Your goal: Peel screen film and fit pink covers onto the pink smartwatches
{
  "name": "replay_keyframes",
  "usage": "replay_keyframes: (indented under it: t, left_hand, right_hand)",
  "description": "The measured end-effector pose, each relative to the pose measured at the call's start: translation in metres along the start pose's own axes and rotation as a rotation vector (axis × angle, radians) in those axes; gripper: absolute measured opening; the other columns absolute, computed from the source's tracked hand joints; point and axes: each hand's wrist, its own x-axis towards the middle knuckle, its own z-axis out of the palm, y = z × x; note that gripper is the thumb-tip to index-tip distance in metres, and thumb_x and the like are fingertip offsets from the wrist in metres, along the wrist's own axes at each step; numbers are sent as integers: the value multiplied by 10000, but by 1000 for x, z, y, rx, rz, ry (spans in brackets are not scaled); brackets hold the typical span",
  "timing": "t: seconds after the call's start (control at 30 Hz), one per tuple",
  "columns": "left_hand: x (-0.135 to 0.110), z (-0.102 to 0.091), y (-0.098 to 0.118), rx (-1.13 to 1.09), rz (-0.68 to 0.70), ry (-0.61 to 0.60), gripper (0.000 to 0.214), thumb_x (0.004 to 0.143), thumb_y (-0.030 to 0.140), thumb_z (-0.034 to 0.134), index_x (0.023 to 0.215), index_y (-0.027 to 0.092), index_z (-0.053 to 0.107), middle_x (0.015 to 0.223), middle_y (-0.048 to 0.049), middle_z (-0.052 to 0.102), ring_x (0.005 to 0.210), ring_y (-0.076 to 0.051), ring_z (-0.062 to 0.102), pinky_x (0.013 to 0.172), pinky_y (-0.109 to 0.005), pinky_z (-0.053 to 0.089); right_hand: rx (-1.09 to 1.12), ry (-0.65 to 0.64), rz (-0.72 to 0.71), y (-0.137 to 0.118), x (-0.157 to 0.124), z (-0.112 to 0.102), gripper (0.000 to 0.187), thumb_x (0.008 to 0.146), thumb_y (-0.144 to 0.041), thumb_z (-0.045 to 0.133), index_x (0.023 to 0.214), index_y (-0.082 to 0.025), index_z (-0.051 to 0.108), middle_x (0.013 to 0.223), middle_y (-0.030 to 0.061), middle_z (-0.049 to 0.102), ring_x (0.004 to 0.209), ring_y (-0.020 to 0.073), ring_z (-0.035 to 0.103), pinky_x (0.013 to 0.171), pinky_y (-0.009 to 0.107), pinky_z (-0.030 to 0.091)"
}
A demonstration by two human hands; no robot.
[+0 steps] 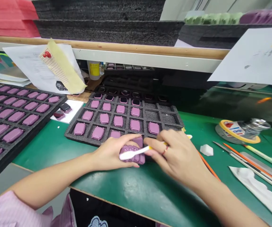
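Note:
My left hand (111, 154) is wrapped round a row of purple watch cases (141, 158) standing side by side, low over the front of the bench. Pinched in my right hand (177, 153) is a toothbrush (127, 155) with a white head and some yellow on its handle. The brush head lies across the watch cases, seemingly touching them; its bristles are hidden. Just behind both hands, a black foam tray (151, 114) holds purple watch cases in its compartments, with several dark-screened ones in a back row. My hands cover part of its front edge.
At left is another foam tray (61, 102) full of purple cases. Two dark watch pieces (65, 107) lie on white paper. A glass bottle with a metal cap (237, 130), pens (263, 157), a white lump (206, 150) and crumpled tissue (256, 189) lie right. A shelf (131, 58) crosses overhead.

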Motion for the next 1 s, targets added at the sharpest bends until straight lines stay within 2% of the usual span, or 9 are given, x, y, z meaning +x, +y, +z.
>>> replay_keyframes:
  t: [0.17,0.3,0.43,0.53,0.6,0.67,0.77,0.87,1.0]
  left_hand:
    - [0,0,0,-5,-8,-5,851,757,390,841,1482,237,421,1229,-72,741,1144,-256,702,1011,-401,525]
    - [0,0,0,-16,36,-5,824,769,388,833,1474,222,440,1223,-75,742,1134,-247,707,995,-377,536]
    - [1,0,0,-16,17,-5,855,757,364,845,1491,243,423,1237,-67,738,1169,-251,691,1035,-394,516]
    - [1,0,0,-42,34,-16,840,767,343,842,1489,236,425,1198,-50,755,1116,-223,714,1003,-354,532]
    - [1,0,1,-31,38,-14,831,770,349,842,1482,225,432,1209,-56,751,1114,-221,716,995,-347,536]
    - [1,-1,1,-9,43,-17,838,770,354,843,1486,223,427,1242,-66,738,1144,-229,705,1020,-358,525]
    - [1,-1,1,4,57,-20,844,776,343,838,1496,238,410,1234,-50,744,1135,-219,710,1023,-352,526]
    - [1,-1,1,17,46,-16,829,783,345,832,1494,253,415,1224,-38,748,1115,-216,719,992,-349,544]
    - [1,-1,1,17,46,-30,849,783,359,828,1507,252,397,1261,-60,732,1146,-239,706,1018,-387,535]
  right_hand:
    - [22,59,155,2,1,5,560,1079,-423,303,836,-183,747,708,50,503,656,204,452,634,355,281]
    - [8,26,68,0,2,10,614,1077,-464,273,719,-189,689,715,57,515,654,201,443,643,359,286]
    - [6,96,198,5,-4,17,540,1073,-451,330,741,-189,667,698,43,513,668,201,458,650,354,284]
    - [112,86,162,3,-9,18,541,1072,-447,326,713,-190,638,722,49,543,679,196,474,669,355,298]
    - [76,44,134,2,-10,18,559,1066,-464,333,692,-192,647,725,60,544,677,202,469,660,361,286]
    - [17,84,186,2,-11,16,543,1063,-461,359,705,-189,664,707,57,536,673,204,470,656,363,284]
    - [55,156,228,2,-11,14,500,1059,-447,394,729,-186,664,706,48,548,678,197,491,668,363,301]
    - [85,72,178,3,-12,13,532,1055,-470,384,698,-191,664,709,56,556,668,200,485,656,365,292]
    - [45,92,309,5,-14,13,468,1045,-450,420,745,-197,674,704,59,564,688,216,494,667,375,294]
